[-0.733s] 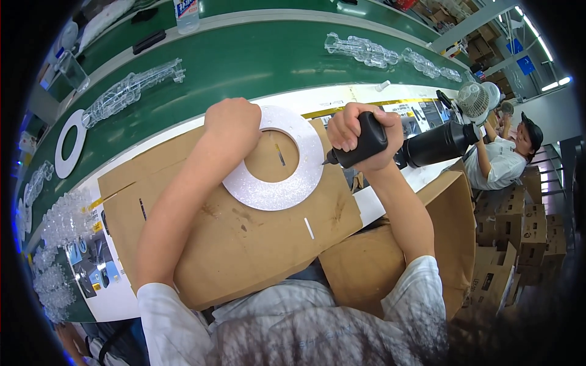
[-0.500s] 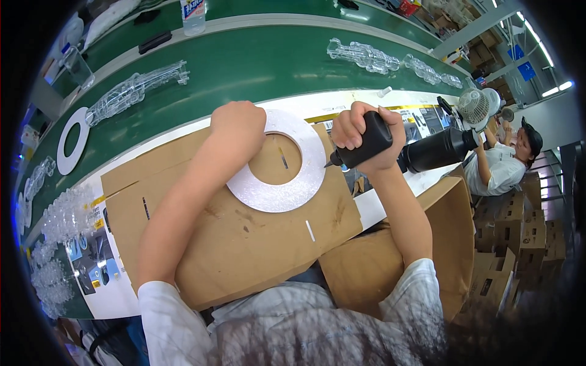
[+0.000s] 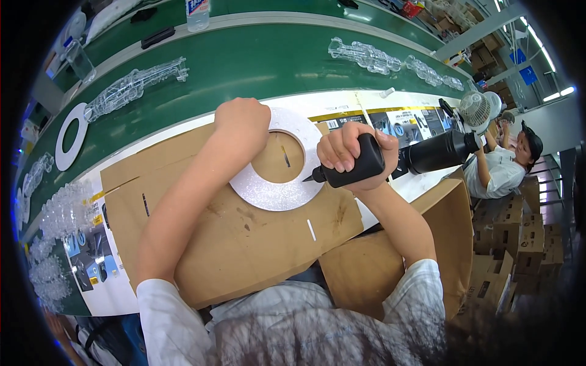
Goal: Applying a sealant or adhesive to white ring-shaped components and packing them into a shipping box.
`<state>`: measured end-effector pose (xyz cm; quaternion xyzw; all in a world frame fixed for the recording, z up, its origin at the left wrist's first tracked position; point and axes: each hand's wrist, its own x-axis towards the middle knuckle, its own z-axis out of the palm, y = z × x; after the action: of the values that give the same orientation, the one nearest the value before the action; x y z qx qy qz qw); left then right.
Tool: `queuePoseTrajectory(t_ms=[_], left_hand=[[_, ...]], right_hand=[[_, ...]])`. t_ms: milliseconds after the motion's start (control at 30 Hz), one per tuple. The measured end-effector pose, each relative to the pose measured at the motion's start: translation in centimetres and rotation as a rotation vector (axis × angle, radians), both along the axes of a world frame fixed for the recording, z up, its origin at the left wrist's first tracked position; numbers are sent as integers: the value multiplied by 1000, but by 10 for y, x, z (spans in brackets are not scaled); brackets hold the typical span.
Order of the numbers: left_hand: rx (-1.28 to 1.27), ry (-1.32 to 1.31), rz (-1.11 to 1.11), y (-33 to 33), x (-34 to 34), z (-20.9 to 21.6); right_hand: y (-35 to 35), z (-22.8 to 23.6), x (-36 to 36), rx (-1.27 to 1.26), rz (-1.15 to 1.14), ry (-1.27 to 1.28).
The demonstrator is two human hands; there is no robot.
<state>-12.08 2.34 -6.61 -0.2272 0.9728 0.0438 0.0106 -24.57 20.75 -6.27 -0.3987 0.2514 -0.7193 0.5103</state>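
A flat white ring with a glittery surface lies over a brown cardboard sheet. My left hand is closed at the ring's upper left edge and appears to grip it; the fingertips are hidden behind the fist. In my right hand is a small black squeeze bottle with a pointed nozzle. The bottle tilts so that its nozzle points left, with the tip over the right side of the ring's band. Whether the tip touches the surface I cannot tell.
Clear plastic parts lie along the green conveyor belt, with another white ring at the left. A large black bottle lies to the right, near a small fan. An open cardboard box stands below; a co-worker sits beyond.
My right hand has moved left and slightly down with the squeeze bottle. Its nozzle has gone from the ring's outer right edge to over the band. The left hand has barely shifted.
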Motion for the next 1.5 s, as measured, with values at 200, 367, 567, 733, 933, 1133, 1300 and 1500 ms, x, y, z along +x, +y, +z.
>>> queuePoseTrajectory(t_ms=[200, 367, 567, 733, 933, 1133, 1300, 1500], left_hand=[[9, -6, 1, 0, 1, 2], [1, -11, -4, 1, -1, 2], [15, -32, 7, 0, 1, 2], [17, -31, 3, 0, 0, 2], [27, -84, 15, 3, 1, 12], [23, -64, 9, 5, 1, 11], [10, -46, 12, 1, -1, 4], [18, -50, 17, -1, 1, 6]], right_hand=[[0, 1, 1, 18, 16, -1], [0, 1, 3, 13, 23, 4], [-2, 11, -3, 34, 5, -95], [3, 22, -1, 90, 35, 45], [3, 24, 2, 164, 41, 124], [6, 25, 5, 181, 16, 134], [4, 26, 7, 192, 17, 134], [1, 22, 6, 203, 56, 108]])
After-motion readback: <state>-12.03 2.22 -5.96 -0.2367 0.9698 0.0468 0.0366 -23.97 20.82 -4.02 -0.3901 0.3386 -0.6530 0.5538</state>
